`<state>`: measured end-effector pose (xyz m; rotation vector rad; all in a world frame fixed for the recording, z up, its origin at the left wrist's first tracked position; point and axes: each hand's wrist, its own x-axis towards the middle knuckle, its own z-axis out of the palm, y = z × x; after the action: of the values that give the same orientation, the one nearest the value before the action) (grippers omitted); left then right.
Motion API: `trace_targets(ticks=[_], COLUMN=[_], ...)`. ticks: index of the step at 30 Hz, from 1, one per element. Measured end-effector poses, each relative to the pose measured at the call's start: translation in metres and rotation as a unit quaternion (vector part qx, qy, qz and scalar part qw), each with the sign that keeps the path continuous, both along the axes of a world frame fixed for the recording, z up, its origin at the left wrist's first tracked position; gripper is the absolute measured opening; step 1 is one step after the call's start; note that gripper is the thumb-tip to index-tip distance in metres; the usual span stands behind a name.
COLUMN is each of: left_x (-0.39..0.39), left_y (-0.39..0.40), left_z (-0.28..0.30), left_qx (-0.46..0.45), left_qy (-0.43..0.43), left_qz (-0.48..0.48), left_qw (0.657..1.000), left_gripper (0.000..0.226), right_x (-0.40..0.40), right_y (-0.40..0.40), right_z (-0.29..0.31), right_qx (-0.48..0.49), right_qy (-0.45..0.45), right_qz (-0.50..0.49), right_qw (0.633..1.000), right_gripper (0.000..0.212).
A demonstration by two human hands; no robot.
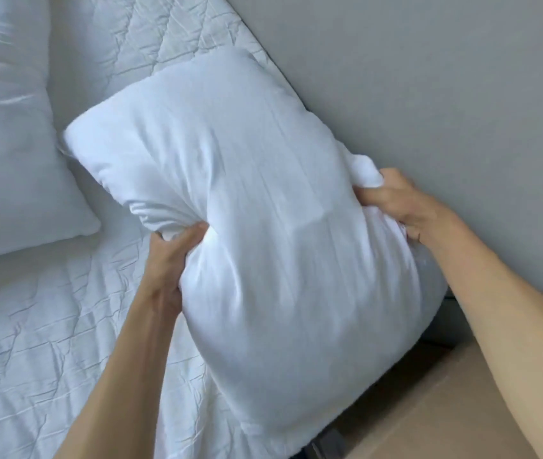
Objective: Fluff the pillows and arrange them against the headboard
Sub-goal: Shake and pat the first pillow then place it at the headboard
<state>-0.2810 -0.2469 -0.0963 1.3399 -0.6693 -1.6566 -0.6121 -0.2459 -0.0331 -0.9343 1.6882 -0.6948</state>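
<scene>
A large white pillow (247, 210) fills the middle of the view, lifted above the bed's edge. My left hand (169, 260) grips its left side, fingers dug into bunched fabric. My right hand (402, 203) clutches its right edge, close to the grey headboard (429, 94). A second white pillow (5, 144) lies flat on the mattress at the left, apart from the headboard.
The mattress (48, 342) has a wrinkled white quilted cover. At the bottom right lies a brown floor (462, 409) beside the dark bed frame (446, 326).
</scene>
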Motion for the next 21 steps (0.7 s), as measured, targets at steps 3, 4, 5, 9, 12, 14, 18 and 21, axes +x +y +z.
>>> trace_targets(ticks=[3, 4, 5, 9, 12, 14, 18, 21], left_x=[0.014, 0.015, 0.017, 0.026, 0.021, 0.006, -0.005, 0.004], left_y=[-0.006, -0.004, 0.001, 0.032, 0.074, 0.108, 0.151, 0.157], left_z=[0.007, 0.005, 0.001, -0.019, -0.022, -0.017, -0.015, -0.024], left_qx=[-0.02, -0.01, 0.014, 0.165, 0.162, 0.151, 0.157, 0.253], left_qy=[0.004, -0.031, -0.084, -0.166, -0.028, -0.001, -0.064, -0.084], left_qz=[0.029, 0.023, 0.017, 0.035, 0.01, -0.073, -0.231, -0.315], left_qw=[0.999, 0.999, 0.996, 0.972, 0.986, 0.986, 0.958, 0.911], left_gripper=[0.05, 0.043, 0.037, 0.037, 0.061, 0.072, 0.074, 0.087], right_x=[-0.001, -0.003, -0.005, -0.016, -0.014, -0.013, -0.031, -0.045], right_y=[-0.003, -0.002, -0.001, -0.016, -0.01, 0.007, 0.031, 0.052], right_z=[0.005, -0.004, -0.015, -0.045, -0.042, -0.036, -0.033, -0.04], right_qx=[-0.069, -0.037, 0.021, 0.08, 0.058, 0.15, 0.154, 0.213], right_qy=[-0.1, -0.099, -0.05, 0.198, 0.124, 0.069, 0.046, 0.077], right_qz=[-0.082, -0.08, -0.041, 0.039, 0.004, 0.055, 0.084, 0.137], right_qw=[0.989, 0.991, 0.998, 0.976, 0.991, 0.985, 0.983, 0.964], right_gripper=[0.012, 0.021, 0.033, 0.04, 0.041, 0.05, 0.037, 0.068])
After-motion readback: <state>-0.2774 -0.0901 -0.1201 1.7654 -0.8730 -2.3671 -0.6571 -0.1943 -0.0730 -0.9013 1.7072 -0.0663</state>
